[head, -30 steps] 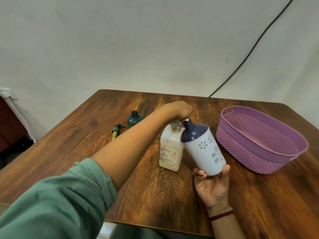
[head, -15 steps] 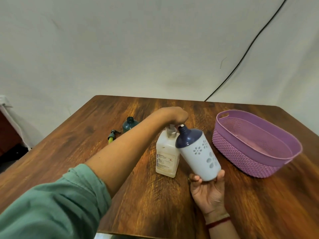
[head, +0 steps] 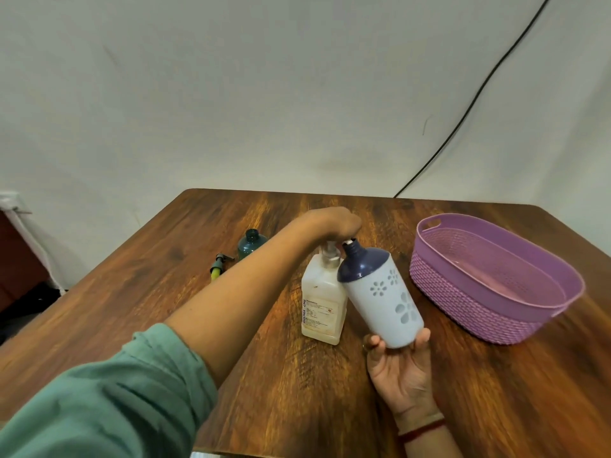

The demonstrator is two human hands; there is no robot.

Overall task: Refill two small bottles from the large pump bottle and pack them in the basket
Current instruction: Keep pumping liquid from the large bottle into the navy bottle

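Left grip [head: 337,223]: set on top of the large pump bottle [head: 322,302], fingers bent down over the pump head [head: 330,251], knuckles up. The fingertips are hidden behind the hand itself. The forearm crosses in from lower left, with a green sleeve [head: 99,391] bunched near the elbow.

Right grip [head: 398,361]: palm up, cupped under the base of the white bottle [head: 380,302]. The thumb lies on the right side of the base and the fingertips [head: 373,340] on the left, curled round it. The bottle is held clear of the tabletop [head: 297,408]. A red bangle [head: 420,433] is on the wrist.

White bottle: dark blue shoulder and neck, flower cut-outs in the white body. It is tilted to the left, with its open neck brought up against the pump spout just under the left grip. Its shoulder lies against the side of the large pump bottle. Cannot tell whether liquid is passing.

Large pump bottle: upright on the tabletop, about the middle, label toward the camera.

Basket [head: 463,302]: purple, oval, on the tabletop to the right of both bottles and apart from them.

Small teal bottle [head: 252,246]: upright, neck open, far left behind the forearm. A loose pump top [head: 218,264] lies on its side near it, on its left.

Black cable [head: 463,104] runs down the wall behind.
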